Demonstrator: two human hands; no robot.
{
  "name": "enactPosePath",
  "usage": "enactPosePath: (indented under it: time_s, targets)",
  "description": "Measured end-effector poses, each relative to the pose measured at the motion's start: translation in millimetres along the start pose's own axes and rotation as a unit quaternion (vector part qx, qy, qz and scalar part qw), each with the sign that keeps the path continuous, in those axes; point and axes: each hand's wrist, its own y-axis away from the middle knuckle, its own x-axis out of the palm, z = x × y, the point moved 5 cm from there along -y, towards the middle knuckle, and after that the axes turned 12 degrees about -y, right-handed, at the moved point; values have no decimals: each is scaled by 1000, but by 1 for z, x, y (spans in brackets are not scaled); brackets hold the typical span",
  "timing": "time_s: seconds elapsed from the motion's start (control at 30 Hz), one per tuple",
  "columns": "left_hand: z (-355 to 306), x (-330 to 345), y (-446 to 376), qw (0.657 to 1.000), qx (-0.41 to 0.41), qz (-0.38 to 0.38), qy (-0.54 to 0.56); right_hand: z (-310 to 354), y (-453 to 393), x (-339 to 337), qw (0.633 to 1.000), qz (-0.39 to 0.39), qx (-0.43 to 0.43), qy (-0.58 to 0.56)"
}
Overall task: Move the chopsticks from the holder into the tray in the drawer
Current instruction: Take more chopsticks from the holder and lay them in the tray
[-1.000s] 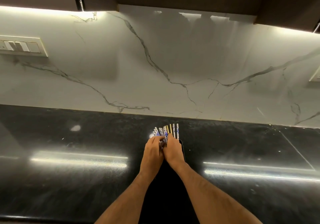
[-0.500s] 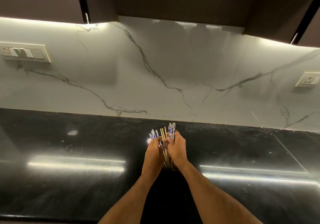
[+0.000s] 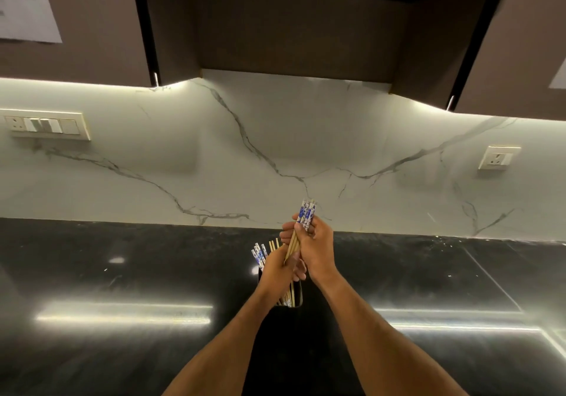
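Since the earlier frame, the right hand (image 3: 317,244) has risen from the holder (image 3: 295,296) and now lifts a small bundle of chopsticks (image 3: 306,215), while the view has tipped upward to show more of the cabinets (image 3: 300,28).

From the head camera, the only view, the right hand is clenched around this bundle, with the blue-patterned ends standing above the fist and the plain wooden shafts running down toward the left hand (image 3: 280,268). The left hand is closed around the remaining chopsticks (image 3: 260,253), which stand in the dark holder on the black countertop (image 3: 122,273). It seems that the lower tips of the lifted bundle are not yet free of the holder, but the two hands cover that part and I cannot be sure.

The drawer and its tray are not in view, so the carrying is not yet begun.

Several things could go wrong. The sticks are thin and smooth, so one may slide out of the fist if the grip loosens during the carry. If the tips catch on the holder rim or on the remaining sticks, the holder may tip over on the glossy counter. The bundle is also a little fanned, so it may not drop neatly into a tray compartment.
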Motion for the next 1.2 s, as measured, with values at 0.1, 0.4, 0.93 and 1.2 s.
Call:
enactPosePath:
  time_s: [0.1, 0.4, 0.93, 1.2]
  targets:
    - [-12, 3, 19, 999, -1, 40, -4, 16, 8, -8, 999, 36, 1, -5]
    - [-41, 8, 67, 995, -31, 97, 0, 51, 31, -29, 990, 99, -49, 89]
    - [-58, 30, 102, 992, -22, 126, -19, 76, 66, -62, 996, 64, -29, 58]
    - [-50, 40, 133, 991, -20, 135, -8, 75, 102, -83, 998, 35, -39, 43]
